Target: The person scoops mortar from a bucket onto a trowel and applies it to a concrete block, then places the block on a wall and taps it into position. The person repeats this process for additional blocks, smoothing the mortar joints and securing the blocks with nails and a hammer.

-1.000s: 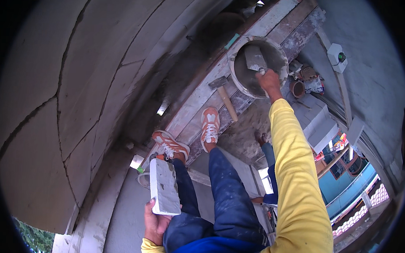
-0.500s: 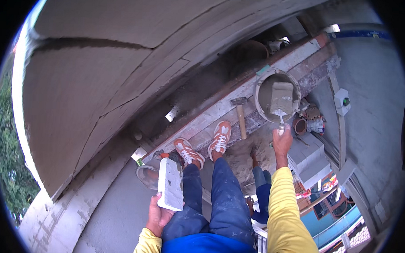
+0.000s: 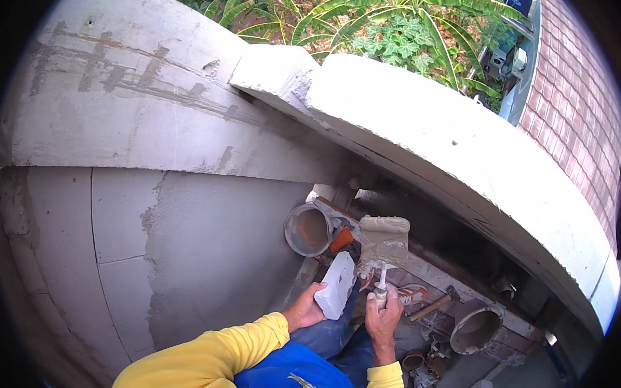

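The block wall (image 3: pixel 430 106) was noted arching from the far middle to the right, with the grey wall (image 3: pixel 213 232) on the left. Between them, planks (image 3: pixel 428 265) were laid and shoes (image 3: pixel 412 294) were seen on them; a footing alongside the wall was presumably meant.

On the planks' right part, the mortar bucket (image 3: pixel 469 307) was found, tipped in appearance by the lens; its place was judged to suit the right arm's reach. A second bucket (image 3: pixel 297 238) was seen at the left end, beside an orange item (image 3: pixel 341 241) of unclear kind.

The trowel (image 3: pixel 384 255) was held in front of the body, blade pointing away, a roll of mortar (image 3: pixel 384 224) piled at its far edge. The blade was apparently kept near level so that the load would not slide. Its handle was enclosed by the right hand (image 3: pixel 384 316).

Just left of it, the white block (image 3: pixel 336 287) was held tilted, gripped at its near left edge by the left hand (image 3: pixel 305 309); the upper face was thus left uncovered. The hands were apart.

The hammer (image 3: pixel 431 307) was recorded near the right shoe, seemingly laid within reach.
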Tool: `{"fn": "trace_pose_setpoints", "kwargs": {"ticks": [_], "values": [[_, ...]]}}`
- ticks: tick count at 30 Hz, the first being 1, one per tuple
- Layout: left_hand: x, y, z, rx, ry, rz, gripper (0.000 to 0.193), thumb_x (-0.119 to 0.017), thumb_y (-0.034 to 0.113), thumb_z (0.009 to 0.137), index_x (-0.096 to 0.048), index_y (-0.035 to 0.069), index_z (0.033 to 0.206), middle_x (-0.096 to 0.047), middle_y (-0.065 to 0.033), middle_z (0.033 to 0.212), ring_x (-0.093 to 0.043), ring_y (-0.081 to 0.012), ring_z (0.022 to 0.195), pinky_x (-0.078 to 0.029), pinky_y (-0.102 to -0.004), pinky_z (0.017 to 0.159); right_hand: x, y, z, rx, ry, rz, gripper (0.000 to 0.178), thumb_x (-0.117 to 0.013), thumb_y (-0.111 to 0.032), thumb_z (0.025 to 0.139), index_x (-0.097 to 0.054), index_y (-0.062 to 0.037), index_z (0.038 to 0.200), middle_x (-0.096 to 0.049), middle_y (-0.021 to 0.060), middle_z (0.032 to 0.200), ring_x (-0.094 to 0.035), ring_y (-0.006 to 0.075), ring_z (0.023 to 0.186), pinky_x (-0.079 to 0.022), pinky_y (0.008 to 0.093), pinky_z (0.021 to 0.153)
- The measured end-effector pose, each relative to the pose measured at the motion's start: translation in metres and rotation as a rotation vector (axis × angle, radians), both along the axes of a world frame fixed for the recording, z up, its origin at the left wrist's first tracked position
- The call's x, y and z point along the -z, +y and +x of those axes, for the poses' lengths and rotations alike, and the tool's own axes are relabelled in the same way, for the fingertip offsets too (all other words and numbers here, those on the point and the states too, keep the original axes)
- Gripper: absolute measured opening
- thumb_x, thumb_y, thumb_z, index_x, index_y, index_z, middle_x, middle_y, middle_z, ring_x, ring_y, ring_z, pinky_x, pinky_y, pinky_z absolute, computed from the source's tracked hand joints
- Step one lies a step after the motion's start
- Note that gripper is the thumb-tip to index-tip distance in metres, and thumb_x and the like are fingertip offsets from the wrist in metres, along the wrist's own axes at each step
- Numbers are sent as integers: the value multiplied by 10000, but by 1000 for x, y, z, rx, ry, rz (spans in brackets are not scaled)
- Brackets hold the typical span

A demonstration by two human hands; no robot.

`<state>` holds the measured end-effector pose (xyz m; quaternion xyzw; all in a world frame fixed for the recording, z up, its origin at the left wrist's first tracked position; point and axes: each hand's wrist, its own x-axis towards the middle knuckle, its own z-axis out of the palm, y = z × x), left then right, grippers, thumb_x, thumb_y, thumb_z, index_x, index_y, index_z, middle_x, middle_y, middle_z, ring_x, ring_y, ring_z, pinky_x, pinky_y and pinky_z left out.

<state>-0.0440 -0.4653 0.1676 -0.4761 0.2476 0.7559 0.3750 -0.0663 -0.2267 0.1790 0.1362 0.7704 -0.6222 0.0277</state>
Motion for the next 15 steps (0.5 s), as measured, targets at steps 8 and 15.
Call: {"fn": "trace_pose_setpoints", "kwargs": {"ticks": [8, 15], "values": [[10, -41, 41, -309, -93, 4, 636, -690, 482, 959, -557, 158, 1489, -634, -82, 1445, -579, -309, 1353, -415, -548, 1171, -27, -169, -105, 79, 96, -20, 380, -684, -138, 1031, -510, 51, 1311, -624, 173, 1102, -622, 269, 976, -509, 421, 893], [6, -56, 53, -441, -133, -1, 614, -632, 475, 981, -569, 145, 1495, -636, -89, 1474, -568, -331, 1382, -403, -557, 1187, 11, -238, -165, 187, 30, 121, 495, -599, -188, 1108, -388, 110, 1444, -547, 274, 1261, -567, 378, 1129, -453, 466, 1035]]}}
